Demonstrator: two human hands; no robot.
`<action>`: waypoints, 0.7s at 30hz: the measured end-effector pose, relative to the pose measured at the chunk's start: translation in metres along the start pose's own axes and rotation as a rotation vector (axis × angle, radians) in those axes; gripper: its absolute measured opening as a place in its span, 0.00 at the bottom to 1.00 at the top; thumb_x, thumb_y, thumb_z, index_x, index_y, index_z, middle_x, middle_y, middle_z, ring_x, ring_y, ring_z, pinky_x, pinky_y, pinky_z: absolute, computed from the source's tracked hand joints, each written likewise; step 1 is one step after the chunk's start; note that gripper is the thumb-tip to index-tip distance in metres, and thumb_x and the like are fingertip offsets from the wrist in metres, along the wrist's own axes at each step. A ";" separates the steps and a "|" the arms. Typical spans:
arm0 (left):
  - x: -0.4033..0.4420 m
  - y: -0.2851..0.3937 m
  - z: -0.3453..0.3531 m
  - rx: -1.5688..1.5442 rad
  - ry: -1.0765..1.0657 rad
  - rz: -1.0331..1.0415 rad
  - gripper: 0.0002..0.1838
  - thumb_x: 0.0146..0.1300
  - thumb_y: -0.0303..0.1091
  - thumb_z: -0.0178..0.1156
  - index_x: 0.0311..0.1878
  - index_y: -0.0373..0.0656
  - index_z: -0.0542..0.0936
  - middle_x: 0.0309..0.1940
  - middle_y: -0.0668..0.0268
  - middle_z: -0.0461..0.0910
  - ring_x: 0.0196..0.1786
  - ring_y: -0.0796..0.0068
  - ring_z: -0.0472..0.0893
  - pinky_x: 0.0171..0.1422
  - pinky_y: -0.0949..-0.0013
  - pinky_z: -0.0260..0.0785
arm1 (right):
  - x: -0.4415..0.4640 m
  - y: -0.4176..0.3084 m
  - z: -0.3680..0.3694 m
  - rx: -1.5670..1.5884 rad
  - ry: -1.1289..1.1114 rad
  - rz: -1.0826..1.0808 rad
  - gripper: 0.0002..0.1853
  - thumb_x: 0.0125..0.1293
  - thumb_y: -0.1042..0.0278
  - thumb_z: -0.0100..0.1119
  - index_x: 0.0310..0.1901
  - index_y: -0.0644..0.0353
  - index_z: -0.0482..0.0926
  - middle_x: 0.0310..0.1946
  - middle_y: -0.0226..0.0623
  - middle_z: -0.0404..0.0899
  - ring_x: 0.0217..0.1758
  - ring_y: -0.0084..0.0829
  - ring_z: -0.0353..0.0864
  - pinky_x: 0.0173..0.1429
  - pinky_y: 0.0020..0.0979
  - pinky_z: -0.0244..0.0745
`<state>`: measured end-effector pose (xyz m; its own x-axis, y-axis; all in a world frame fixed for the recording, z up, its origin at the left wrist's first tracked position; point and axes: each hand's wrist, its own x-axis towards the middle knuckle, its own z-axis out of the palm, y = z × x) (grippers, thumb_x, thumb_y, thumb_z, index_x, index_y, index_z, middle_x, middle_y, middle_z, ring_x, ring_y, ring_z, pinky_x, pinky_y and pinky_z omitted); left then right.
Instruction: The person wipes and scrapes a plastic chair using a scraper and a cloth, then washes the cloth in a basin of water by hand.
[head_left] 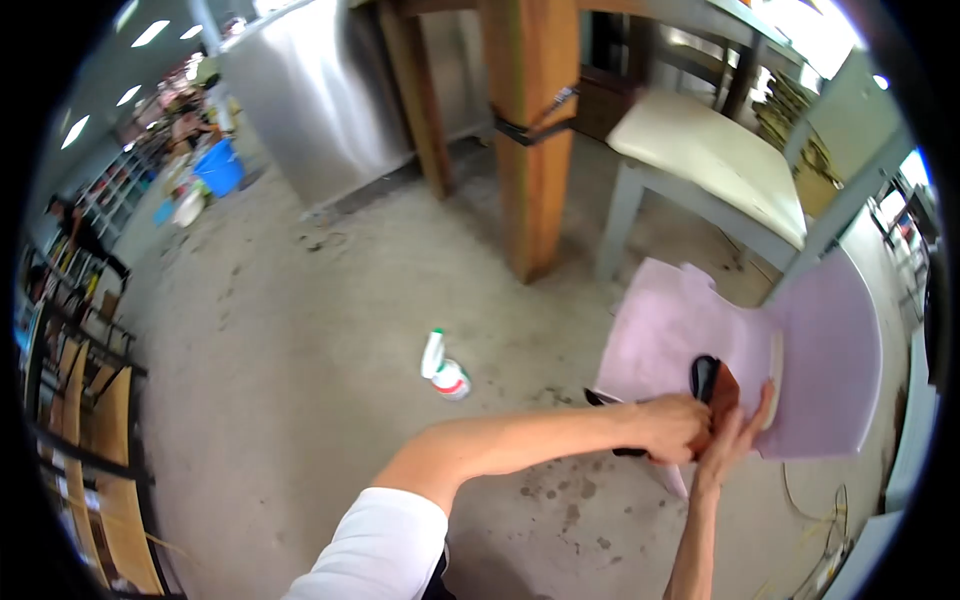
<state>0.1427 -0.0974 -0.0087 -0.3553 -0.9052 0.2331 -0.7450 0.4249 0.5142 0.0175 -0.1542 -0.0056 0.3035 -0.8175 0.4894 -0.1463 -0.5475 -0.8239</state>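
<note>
A brown item with a black, rounded end (pixel 703 378), possibly a shoe, is over the seat of a pink plastic chair (pixel 825 350). My left hand (pixel 672 425) reaches in from the left and is closed at the item's lower side, its fingers partly hidden. On the other side, my right hand (pixel 733 445) holds the item against its palm, with some fingers stretched along it. Dark pieces show beside and under my left wrist. A white spray bottle (pixel 450 378) with a green top and red label stands on the floor to the left.
A wooden table leg (pixel 530 190) with a black strap stands ahead, beside a metal cabinet (pixel 310 110). A grey chair with a cream seat (pixel 710 160) is behind the pink one. Black-framed wooden shelving (pixel 125 500), a blue bucket (pixel 219 167) and a person (pixel 85 235) are at left.
</note>
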 end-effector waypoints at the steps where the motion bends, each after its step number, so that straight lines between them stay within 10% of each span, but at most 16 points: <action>1: 0.003 -0.004 -0.004 0.041 0.000 -0.047 0.09 0.51 0.38 0.59 0.32 0.46 0.84 0.40 0.61 0.83 0.55 0.59 0.76 0.54 0.50 0.67 | -0.001 0.007 0.005 -0.046 -0.010 -0.095 0.29 0.72 0.65 0.43 0.72 0.67 0.56 0.74 0.49 0.54 0.77 0.44 0.52 0.78 0.40 0.46; 8: 0.071 -0.062 0.005 0.346 0.058 -0.401 0.26 0.64 0.49 0.52 0.64 0.54 0.74 0.69 0.68 0.67 0.78 0.58 0.52 0.67 0.19 0.37 | -0.008 0.004 0.018 -0.605 -0.195 -0.254 0.35 0.69 0.53 0.47 0.72 0.64 0.56 0.75 0.50 0.52 0.79 0.52 0.46 0.77 0.59 0.33; 15: 0.068 -0.079 -0.035 0.505 0.292 -0.751 0.31 0.63 0.51 0.53 0.68 0.48 0.72 0.70 0.66 0.65 0.78 0.54 0.50 0.71 0.23 0.32 | -0.004 0.009 0.026 -0.908 -0.280 -0.111 0.33 0.74 0.47 0.41 0.71 0.63 0.58 0.74 0.50 0.53 0.79 0.50 0.45 0.77 0.62 0.32; 21: 0.035 -0.104 -0.050 0.621 0.425 -1.089 0.30 0.60 0.45 0.58 0.63 0.38 0.74 0.64 0.48 0.65 0.67 0.37 0.64 0.68 0.28 0.49 | -0.008 0.043 0.028 -1.049 -0.199 -0.236 0.30 0.73 0.49 0.43 0.69 0.62 0.64 0.72 0.48 0.59 0.79 0.47 0.49 0.77 0.59 0.36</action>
<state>0.2363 -0.1737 -0.0133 0.7039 -0.6678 0.2420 -0.7083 -0.6857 0.1679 0.0354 -0.1658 -0.0532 0.5621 -0.6801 0.4706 -0.7654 -0.6434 -0.0156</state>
